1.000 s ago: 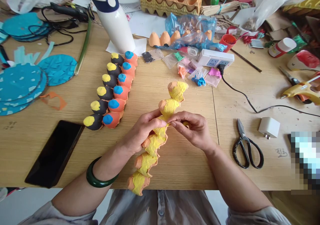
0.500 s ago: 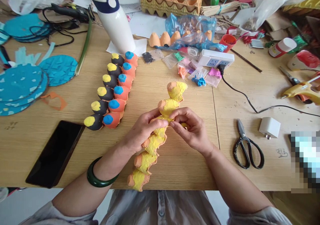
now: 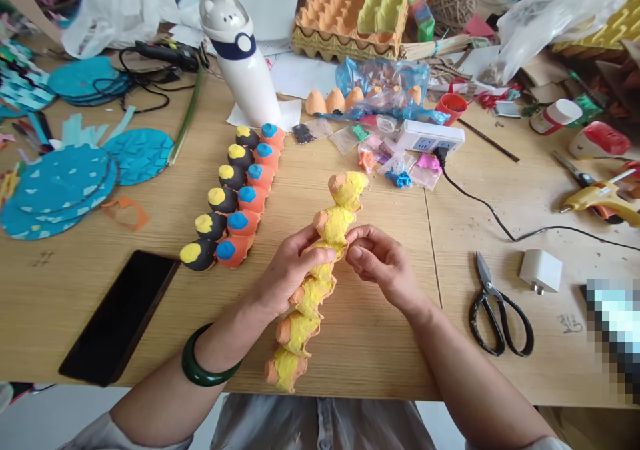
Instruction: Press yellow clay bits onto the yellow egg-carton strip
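Observation:
My left hand (image 3: pixel 293 270) is closed around the middle of an egg carton strip (image 3: pixel 311 297), thumb on top. The strip slants away from me over the table, its orange cups largely coated in yellow clay with some orange tips bare. At its right edge, my right hand (image 3: pixel 377 261) has thumb and fingers curled together, fingertips against or very close to the rim. Whatever those fingers hold is hidden. To the left lie two finished-looking rows side by side: a black strip with yellow tips (image 3: pixel 217 200) and an orange strip with blue tips (image 3: pixel 253 198).
A black phone (image 3: pixel 120 317) lies front left, near blue discs (image 3: pixel 65 180). Behind stand a white bottle (image 3: pixel 250 80) and egg trays (image 3: pixel 325 10). A power strip (image 3: pixel 430 135) sits beside small clay bags (image 3: pixel 395 163). On the right are scissors (image 3: pixel 493 303), a white charger (image 3: pixel 541 270) and a glue gun (image 3: pixel 600 197).
My right hand has shifted slightly right and its fingers have curled in; the bit of yellow clay seen under them is now out of sight. The camera view has tilted up a little.

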Action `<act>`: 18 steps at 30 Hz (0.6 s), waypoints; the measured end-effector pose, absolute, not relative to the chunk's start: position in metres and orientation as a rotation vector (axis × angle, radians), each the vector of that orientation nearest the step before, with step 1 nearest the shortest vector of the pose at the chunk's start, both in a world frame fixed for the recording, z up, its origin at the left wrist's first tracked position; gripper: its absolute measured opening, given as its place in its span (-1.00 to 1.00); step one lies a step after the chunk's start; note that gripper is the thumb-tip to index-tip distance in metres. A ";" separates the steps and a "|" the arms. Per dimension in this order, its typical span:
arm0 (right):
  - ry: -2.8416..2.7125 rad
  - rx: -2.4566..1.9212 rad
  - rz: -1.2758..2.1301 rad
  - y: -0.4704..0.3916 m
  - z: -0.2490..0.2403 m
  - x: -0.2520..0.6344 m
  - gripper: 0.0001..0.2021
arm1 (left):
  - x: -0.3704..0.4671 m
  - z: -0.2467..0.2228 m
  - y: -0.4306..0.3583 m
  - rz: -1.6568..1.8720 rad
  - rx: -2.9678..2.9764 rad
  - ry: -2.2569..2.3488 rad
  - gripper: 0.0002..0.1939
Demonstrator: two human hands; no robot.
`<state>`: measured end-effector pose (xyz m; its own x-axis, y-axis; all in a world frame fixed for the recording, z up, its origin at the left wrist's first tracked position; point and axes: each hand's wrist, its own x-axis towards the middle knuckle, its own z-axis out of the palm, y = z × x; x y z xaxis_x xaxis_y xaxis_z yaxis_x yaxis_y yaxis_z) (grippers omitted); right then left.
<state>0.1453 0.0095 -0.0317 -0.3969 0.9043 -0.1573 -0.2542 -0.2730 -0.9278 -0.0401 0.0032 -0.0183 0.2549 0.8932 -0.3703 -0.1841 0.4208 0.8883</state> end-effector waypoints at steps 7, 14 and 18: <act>-1.045 -0.978 1.799 0.008 -0.034 0.138 -0.66 | -0.039 -0.015 0.000 0.843 0.880 1.029 -0.73; -1.012 -0.941 1.859 0.009 -0.032 0.140 -0.67 | -0.042 -0.019 0.001 0.848 0.871 0.994 -0.71; -1.013 -0.938 1.925 0.010 -0.028 0.143 -0.67 | -0.042 -0.018 0.001 0.866 0.902 0.962 -0.69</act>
<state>0.1435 0.0101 -0.0284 -0.4474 0.8577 -0.2534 -0.2767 -0.4021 -0.8728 -0.0422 0.0011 -0.0184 0.3217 0.9001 -0.2938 -0.1980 0.3674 0.9088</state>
